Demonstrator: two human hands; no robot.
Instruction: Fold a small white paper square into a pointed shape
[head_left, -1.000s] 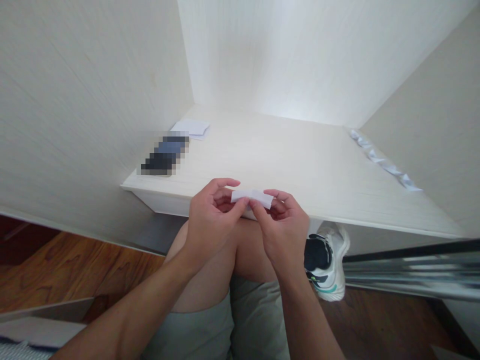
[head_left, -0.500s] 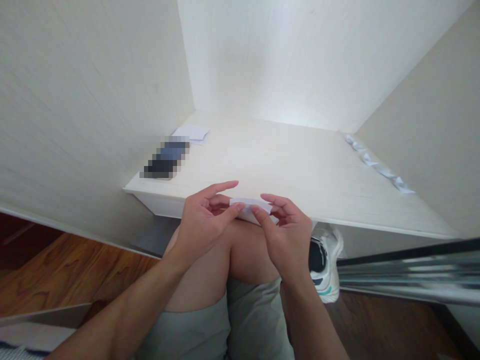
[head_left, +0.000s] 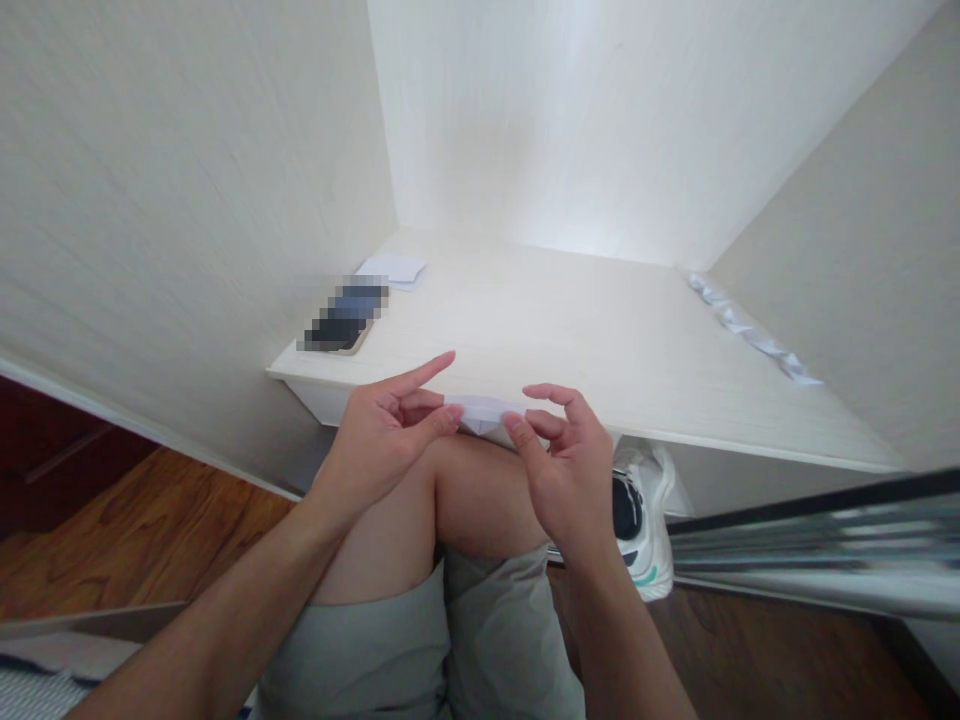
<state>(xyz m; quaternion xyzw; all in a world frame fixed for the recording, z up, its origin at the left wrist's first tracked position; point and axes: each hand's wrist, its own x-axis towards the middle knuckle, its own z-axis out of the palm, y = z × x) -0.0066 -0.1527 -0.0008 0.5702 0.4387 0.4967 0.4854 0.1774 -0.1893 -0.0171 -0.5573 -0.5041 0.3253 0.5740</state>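
Note:
Between my two hands, just above my knees at the front edge of the white shelf (head_left: 600,350), is a folded piece of white paper (head_left: 484,408). My left hand (head_left: 382,430) pinches its left end between thumb and fingers, with the index finger stretched out forward. The right end is pinched by my right hand (head_left: 566,450), whose index finger is raised and bent. The paper's middle strip shows between the two thumbs, with a pointed fold hanging below it. Its ends are hidden by my fingers.
A blurred-out phone (head_left: 345,315) lies at the shelf's left, with folded white paper sheets (head_left: 394,269) behind it. A row of small folded paper pieces (head_left: 750,330) runs along the right wall. Below the shelf, a white sneaker (head_left: 649,530) stands near my right forearm.
My left hand has slid leftward along the paper, so the thumbs are farther apart and more of the strip shows. The whole view has shifted slightly.

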